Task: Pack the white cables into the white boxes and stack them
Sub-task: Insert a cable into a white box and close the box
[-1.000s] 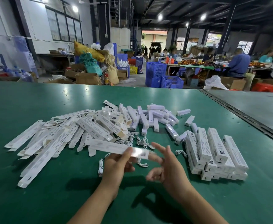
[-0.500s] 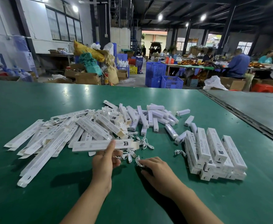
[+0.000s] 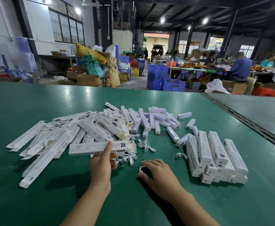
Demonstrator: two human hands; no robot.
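Gently, since your left hand point(image 3: 102, 162) pinches the light, crushable box point(image 3: 91, 147) mid-length, thumb on top, while your right hand point(image 3: 157, 172) curls its fingers over a limp coiled cable point(image 3: 141, 167) on the table point(image 3: 35, 110), grasp the whole coil, not a loose end.

Flat box point(image 3: 52, 154), left half of bench point(image 3: 35, 111), towards near edge: "SMART … LAMP" printed lengthwise; middle word not legible.

Second flat box point(image 3: 89, 139), just right of it: "CE" mark, with small symbols alongside.

Stack box point(image 3: 193, 150), towards right edge of bench: "CE" at its far end; lengthwise print too small to read.

Held box point(image 3: 91, 148), mid-bench: lines of fine print and a dark label, blurred, unreadable.
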